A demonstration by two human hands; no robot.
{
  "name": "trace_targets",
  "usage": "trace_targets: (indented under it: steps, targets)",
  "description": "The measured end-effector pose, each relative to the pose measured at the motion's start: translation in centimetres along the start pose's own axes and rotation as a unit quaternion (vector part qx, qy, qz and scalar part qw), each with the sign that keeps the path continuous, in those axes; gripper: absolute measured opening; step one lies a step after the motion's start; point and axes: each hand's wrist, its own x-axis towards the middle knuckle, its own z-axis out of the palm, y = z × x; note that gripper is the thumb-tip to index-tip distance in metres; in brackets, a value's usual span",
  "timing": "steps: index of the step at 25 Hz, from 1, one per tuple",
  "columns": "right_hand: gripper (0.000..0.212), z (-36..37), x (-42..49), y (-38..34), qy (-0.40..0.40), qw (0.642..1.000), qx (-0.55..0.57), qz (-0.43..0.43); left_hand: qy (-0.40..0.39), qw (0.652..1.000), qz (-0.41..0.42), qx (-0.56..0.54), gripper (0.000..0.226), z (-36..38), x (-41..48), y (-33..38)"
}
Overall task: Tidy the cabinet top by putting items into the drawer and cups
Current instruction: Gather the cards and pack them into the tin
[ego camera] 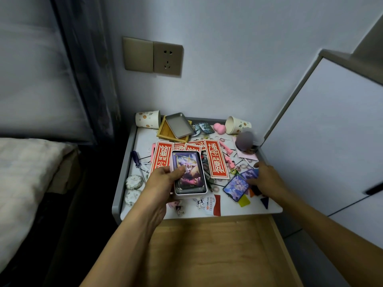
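Head view: early stage, with the left hand [163,181] in a full grip on the card tin [189,195] above the cluttered cabinet top [238,210], the right hand [267,179], grip wide, touching loose cards [236,188], the open drawer [207,245] apparently bare, and the cups [148,119] tipped over at the back.

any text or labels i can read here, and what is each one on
"W": on the red and white leaflet; the small print beside it is too small to read.
Red slips: large stylised Chinese characters, not clear enough to quote.
Card in the tin held by the left hand: bottom caption too blurred to read.
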Motion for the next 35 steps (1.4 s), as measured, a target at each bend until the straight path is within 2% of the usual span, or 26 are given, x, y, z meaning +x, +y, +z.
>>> trace_targets:
  steps: [3, 9, 10, 12, 14, 17, 23, 26, 31, 33, 35]
  targets:
    - [0.057, -0.6, 0.0, -0.2, -0.006, 0.997, 0.078, 0.016, -0.005, 1.0, -0.002, -0.003, 0.011, -0.1, 0.0, 0.1]
    - [0.033, -1.8, -1.0, -0.7, 0.094, 0.989, 0.116, 0.0, -0.001, 1.0, 0.007, -0.003, 0.009, -0.2, -0.2, 0.1]
    - [0.033, -1.9, -1.2, -1.0, 0.071, 0.988, 0.135, -0.001, 0.001, 1.0, 0.007, -0.004, 0.008, -0.2, -0.2, 0.1]
    - [0.034, -1.3, -1.8, -1.5, -0.028, 0.986, 0.162, 0.02, 0.002, 1.0, 0.002, -0.006, 0.009, 0.0, -0.3, 0.1]
    - [0.041, 0.0, -1.9, -1.8, -0.079, 0.992, 0.091, 0.03, 0.002, 1.0, -0.001, -0.01, 0.01, 0.1, -0.5, 0.1]
    - [0.053, 1.4, -1.8, -1.8, -0.073, 0.996, 0.032, 0.042, 0.002, 1.0, -0.005, -0.009, 0.016, -0.1, -0.5, 0.2]
    - [0.092, 2.0, -1.4, -1.8, -0.063, 0.994, -0.072, 0.043, 0.006, 1.0, -0.005, -0.003, 0.029, -0.5, -0.3, 0.2]
    - [0.098, 1.5, -1.5, -2.2, -0.045, 0.991, -0.12, 0.034, 0.007, 1.0, -0.004, -0.005, 0.03, -0.4, -0.3, 0.3]
    - [0.085, 0.6, -1.8, -2.7, -0.037, 0.994, -0.096, 0.035, 0.009, 1.0, -0.002, 0.0, 0.029, -0.4, -0.6, 0.3]
    - [0.071, -0.1, -2.5, -3.1, -0.02, 0.997, -0.059, 0.041, 0.009, 1.0, 0.0, 0.004, 0.03, -0.4, -0.7, 0.3]
    - [0.048, -1.1, -3.4, -3.8, 0.009, 0.998, -0.06, 0.009, 0.009, 1.0, 0.003, 0.009, 0.031, -0.5, -0.6, 0.3]
